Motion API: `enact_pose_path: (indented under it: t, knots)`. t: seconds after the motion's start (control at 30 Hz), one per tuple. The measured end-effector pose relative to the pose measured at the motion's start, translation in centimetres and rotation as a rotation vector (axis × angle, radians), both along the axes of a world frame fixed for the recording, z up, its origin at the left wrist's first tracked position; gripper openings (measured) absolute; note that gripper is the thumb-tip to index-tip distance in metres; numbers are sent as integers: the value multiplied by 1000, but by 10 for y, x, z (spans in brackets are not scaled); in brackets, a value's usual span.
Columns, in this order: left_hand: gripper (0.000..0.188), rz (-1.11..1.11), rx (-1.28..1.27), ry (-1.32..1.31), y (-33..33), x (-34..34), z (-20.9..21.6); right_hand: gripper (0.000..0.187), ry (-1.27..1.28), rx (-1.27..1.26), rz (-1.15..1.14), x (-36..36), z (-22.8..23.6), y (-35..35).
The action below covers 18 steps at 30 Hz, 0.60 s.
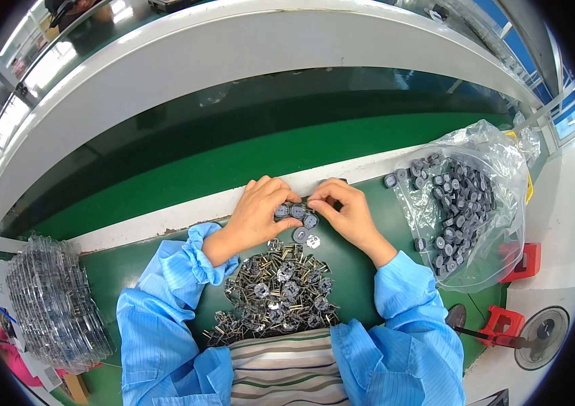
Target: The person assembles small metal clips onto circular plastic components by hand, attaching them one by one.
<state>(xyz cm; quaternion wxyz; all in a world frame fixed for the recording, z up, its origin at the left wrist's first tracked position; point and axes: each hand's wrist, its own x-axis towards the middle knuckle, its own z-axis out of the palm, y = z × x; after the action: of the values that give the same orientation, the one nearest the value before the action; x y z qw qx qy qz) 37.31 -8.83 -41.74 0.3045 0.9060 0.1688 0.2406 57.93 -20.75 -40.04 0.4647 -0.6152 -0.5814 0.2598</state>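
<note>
At the table's far edge, my left hand [260, 211] curls its thumb and fingers around a small cluster of grey round plastic pieces [298, 212]. On the other side of that cluster is my right hand [347, 212], its thumb and forefinger pinched together; what sits between the tips is too small to name. One loose grey round piece [301, 235] and a pale disc [313, 241] lie just below the fingers. A heap of small dark parts with brass-coloured metal pins [280, 291] spreads between my forearms, close to my striped apron.
Right, an opened clear plastic bag [504, 223] holds many grey round pieces [460, 203]. Left stands a tall stack of clear plastic trays [57, 304]. A white ledge [186, 218] borders the green table, with a green conveyor belt [233, 159] beyond. Red stools [504, 325] and a fan [543, 337] stand lower right.
</note>
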Motion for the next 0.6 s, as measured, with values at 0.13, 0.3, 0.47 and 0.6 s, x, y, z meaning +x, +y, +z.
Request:
enact_pose_path:
  t: [0.13,0.3,0.47,0.6]
  knots:
    - [40,8,-21,26,1,-1,-1,8,0,-118,33,-1,-4,6]
    - [42,-12,-39,64,2,-2,2,10,126,-203,32,-2,-9,-3]
    - [43,-5,-9,31,2,-1,-2,10,-20,5,32,-7,-8,2]
    - [43,0,-5,35,2,0,0,10,-146,26,0,-14,-6,3]
